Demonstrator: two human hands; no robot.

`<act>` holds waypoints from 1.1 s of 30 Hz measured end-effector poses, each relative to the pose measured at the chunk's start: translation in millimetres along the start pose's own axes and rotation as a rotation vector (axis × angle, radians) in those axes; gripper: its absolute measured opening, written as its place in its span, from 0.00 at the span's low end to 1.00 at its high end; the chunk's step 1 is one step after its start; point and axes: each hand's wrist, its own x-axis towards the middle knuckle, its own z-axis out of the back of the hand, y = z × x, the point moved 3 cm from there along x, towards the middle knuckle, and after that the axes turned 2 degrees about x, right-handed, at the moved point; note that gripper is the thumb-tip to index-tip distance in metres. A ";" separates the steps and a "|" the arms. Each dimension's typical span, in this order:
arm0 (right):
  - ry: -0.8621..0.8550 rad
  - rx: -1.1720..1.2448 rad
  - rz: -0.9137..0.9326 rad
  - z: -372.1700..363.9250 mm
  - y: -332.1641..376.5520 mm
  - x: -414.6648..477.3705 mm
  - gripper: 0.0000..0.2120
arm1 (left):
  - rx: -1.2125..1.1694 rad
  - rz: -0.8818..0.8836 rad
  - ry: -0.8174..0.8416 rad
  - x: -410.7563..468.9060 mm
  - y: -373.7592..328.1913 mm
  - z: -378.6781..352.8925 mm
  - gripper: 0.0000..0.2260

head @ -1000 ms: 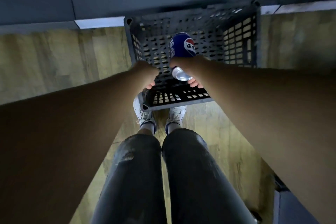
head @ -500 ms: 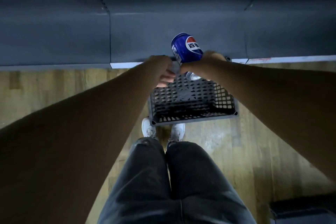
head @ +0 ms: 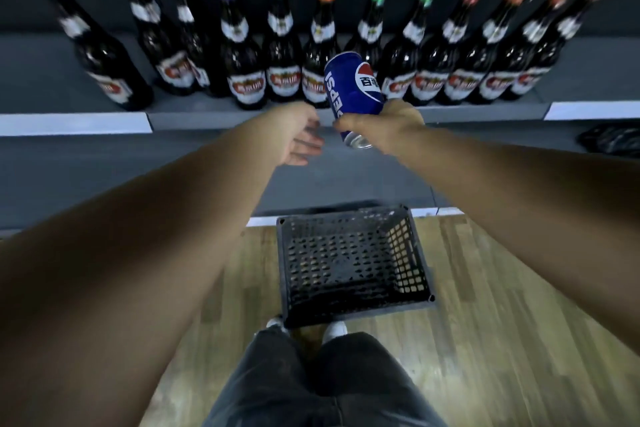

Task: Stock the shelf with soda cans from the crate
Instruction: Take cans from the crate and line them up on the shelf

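The right grip [head: 384, 125] was clenched around the lower end of a blue Pepsi can [head: 353, 88], holding it tilted in the air just over the front edge of the shelf [head: 180, 118]. The left grip [head: 294, 135] hung released just beside it, fingers relaxed, holding nothing. Behind the can, a row of dark bottles [head: 280, 59] stood on the shelf. Below, a black crate [head: 408, 253] sat on the wooden floor [head: 485, 288] by the person's feet.
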 end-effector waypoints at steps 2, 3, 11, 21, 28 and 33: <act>-0.039 -0.006 0.046 14.1 19.1 -4.1 0.14 | 0.019 -0.047 -0.004 -11.7 -20.1 8.9 0.12; -0.060 -0.021 0.072 21.1 28.0 -6.4 0.15 | 0.030 -0.064 -0.006 -17.1 -29.6 12.8 0.10; -0.173 -0.002 0.241 51.7 86.4 -12.8 0.24 | -0.048 -0.216 -0.124 -50.4 -95.2 36.1 0.08; -0.230 0.050 0.437 78.3 140.6 -38.6 0.25 | -0.274 -0.457 -0.191 -89.9 -149.4 70.8 0.14; -0.277 0.145 0.519 79.6 167.3 -49.0 0.27 | -0.498 -0.600 -0.159 -114.5 -178.6 69.5 0.18; -0.305 0.146 0.586 76.1 177.0 -54.9 0.29 | -0.671 -0.633 -0.130 -120.1 -191.2 73.4 0.19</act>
